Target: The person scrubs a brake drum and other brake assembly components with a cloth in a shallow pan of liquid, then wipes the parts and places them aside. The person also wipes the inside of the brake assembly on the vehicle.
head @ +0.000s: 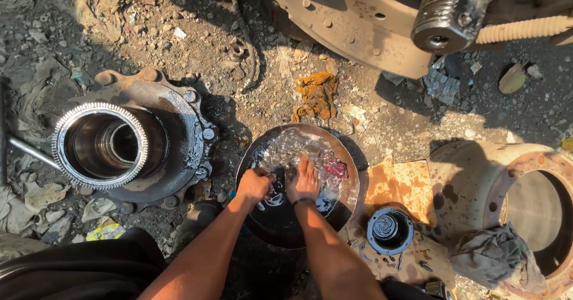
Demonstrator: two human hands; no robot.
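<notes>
At the far left of the dirt ground (179, 49) sits a greasy wheel hub (134, 142), its toothed ring facing up around a shiny hollow bore; a metal rod (30, 152) touches its left rim, the rod's far end cut off by the frame edge.

Near the middle stands a round metal basin (298, 183) holding dark liquid with a bright glare across the top half. Both hands are inside it. The left hand (253, 185) is curled into a fist at the basin's left side, closed on something dark that cannot be made out under the liquid. Just beside it, the right hand (305, 180) lies flat with fingers spread and pointing away from the person, pressed on a wet clear plastic sheet (286, 151) – a reddish rag (336, 168) lies in the liquid at its right, close to the fingers. A band shows on the right wrist. The basin's near rim is hidden behind the forearms.

Beyond the basin's far rim an orange rag (317, 94) lies crumpled on the ground. To the basin's right, a small dark round cap (390, 229) with a spiral face rests on stained cardboard (401, 186).

At the right edge a rusty brake drum (513, 207) lies on its side, partly out of frame, with a grey cloth (495, 258) draped on its near rim. Along the top, a large rusty plate and a threaded axle end (450, 13) are cut off by the frame.
</notes>
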